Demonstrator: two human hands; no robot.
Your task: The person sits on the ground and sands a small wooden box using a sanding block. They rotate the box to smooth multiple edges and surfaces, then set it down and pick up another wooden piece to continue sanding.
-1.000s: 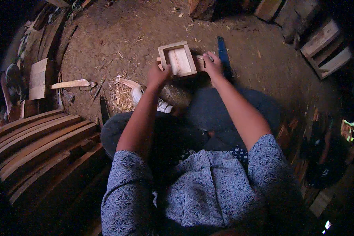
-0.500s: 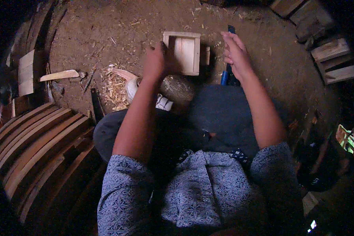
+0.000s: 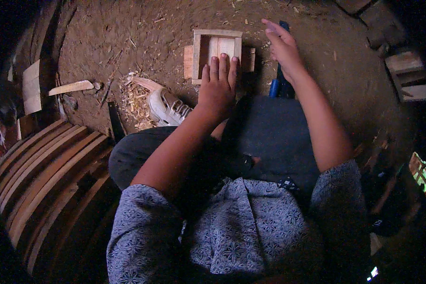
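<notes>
A small shallow wooden box (image 3: 217, 32), a pale rectangular frame with boards across its inside, sits ahead of me. My left hand (image 3: 217, 90) lies over its near side, fingers spread and reaching onto the inner boards. A short wooden block (image 3: 188, 61) sticks out from under the box on both sides. To the right, my right hand (image 3: 286, 54) is apart from the box, its index finger stretched out and the other fingers loosely bent, holding nothing that I can see. Beside that hand lies a long dark tool with a blue part (image 3: 274, 88), partly hidden by my hand and wrist.
Stacked curved-looking wooden slats (image 3: 47, 175) fill the left side. Wood shavings (image 3: 137, 102) lie by my white shoe (image 3: 168, 109). A pale pointed wood piece (image 3: 71, 88) rests at the left. A wooden frame (image 3: 412, 75) stands at the far right on the dirt floor (image 3: 151, 38).
My left hand has gone from gripping the box's left side to lying flat over its near side. The box now looks squarer to me. My right hand stays raised at the right.
</notes>
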